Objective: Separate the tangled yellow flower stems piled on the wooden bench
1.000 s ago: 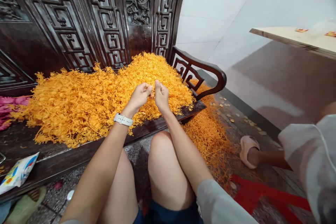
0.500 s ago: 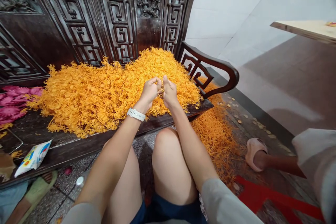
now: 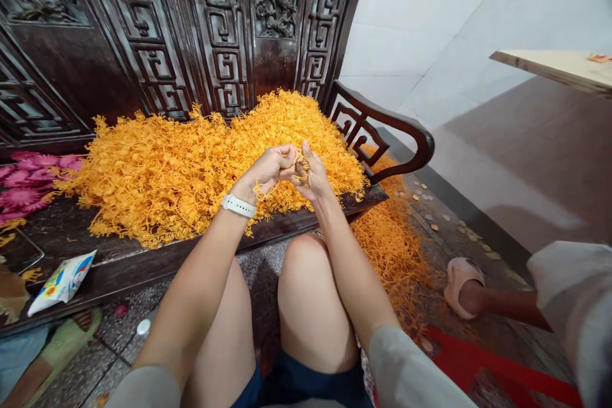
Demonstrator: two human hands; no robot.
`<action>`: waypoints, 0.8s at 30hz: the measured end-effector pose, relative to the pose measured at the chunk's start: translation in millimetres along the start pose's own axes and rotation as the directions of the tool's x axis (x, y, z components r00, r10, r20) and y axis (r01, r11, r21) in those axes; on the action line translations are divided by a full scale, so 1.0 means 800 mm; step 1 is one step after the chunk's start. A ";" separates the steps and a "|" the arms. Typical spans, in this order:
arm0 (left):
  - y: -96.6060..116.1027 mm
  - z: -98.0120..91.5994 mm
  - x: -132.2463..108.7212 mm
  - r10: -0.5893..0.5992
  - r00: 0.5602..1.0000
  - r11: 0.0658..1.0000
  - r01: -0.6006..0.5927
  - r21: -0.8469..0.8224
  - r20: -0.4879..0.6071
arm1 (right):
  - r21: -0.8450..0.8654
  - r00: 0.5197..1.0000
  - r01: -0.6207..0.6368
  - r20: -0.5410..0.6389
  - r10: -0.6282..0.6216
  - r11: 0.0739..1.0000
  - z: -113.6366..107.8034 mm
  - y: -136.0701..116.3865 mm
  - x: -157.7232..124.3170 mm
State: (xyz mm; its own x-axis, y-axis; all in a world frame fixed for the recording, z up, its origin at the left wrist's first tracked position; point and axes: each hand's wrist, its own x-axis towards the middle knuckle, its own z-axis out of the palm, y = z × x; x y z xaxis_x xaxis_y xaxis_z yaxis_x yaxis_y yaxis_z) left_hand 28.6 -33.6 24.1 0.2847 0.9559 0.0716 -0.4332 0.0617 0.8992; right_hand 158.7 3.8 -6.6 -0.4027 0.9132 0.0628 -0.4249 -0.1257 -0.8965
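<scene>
Both hands were up together over the near edge of the orange heap (image 3: 191, 166), and it was tight work in there. The left hand (image 3: 268, 171), white watch (image 3: 238, 206) on its wrist, had its grip curled narrow around a small orange sprig (image 3: 300, 169), with a strand or two dangling below the palm. The right hand (image 3: 312, 173) met it, fingertips touching, its grip pinched on the same sprig. Just how the piece sat between the fingers could not be made out; it was tiny and blended into the pile behind.

That pile covered most of the dark wooden worktop (image 3: 119, 261), a carved bench seat, and ran up against the carved backrest (image 3: 210, 32). More orange pieces (image 3: 392, 248) had spilled to the floor on the right, past the armrest (image 3: 396, 134). On the far left a pink bunch (image 3: 23, 182) was cut off by the frame edge. Near left, a small printed packet (image 3: 62, 280) lay on the worktop's edge, and below it a green slipper (image 3: 62, 347) showed only in part.

On the right, another person's foot in a pale slipper (image 3: 459, 284) rested on the floor, with a grey sleeve (image 3: 574, 293) cut off at the border. A pale table corner (image 3: 559, 67) jutted in at the upper right, the things on it too small to tell.
</scene>
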 end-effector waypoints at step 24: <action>0.006 -0.007 -0.013 -0.155 0.953 0.969 0.198 -0.148 0.260 | 0.059 0.981 -0.096 0.178 0.084 0.994 -0.009 -0.002 -0.012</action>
State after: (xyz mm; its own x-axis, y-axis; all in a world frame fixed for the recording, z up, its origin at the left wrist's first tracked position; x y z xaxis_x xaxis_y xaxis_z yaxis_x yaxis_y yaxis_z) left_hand 18.6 -41.9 25.0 0.5610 0.8268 0.0414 -0.4903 0.2915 0.8213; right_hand 168.6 -2.2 -9.1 -0.5745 0.8160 0.0643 -0.4312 -0.2349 -0.8711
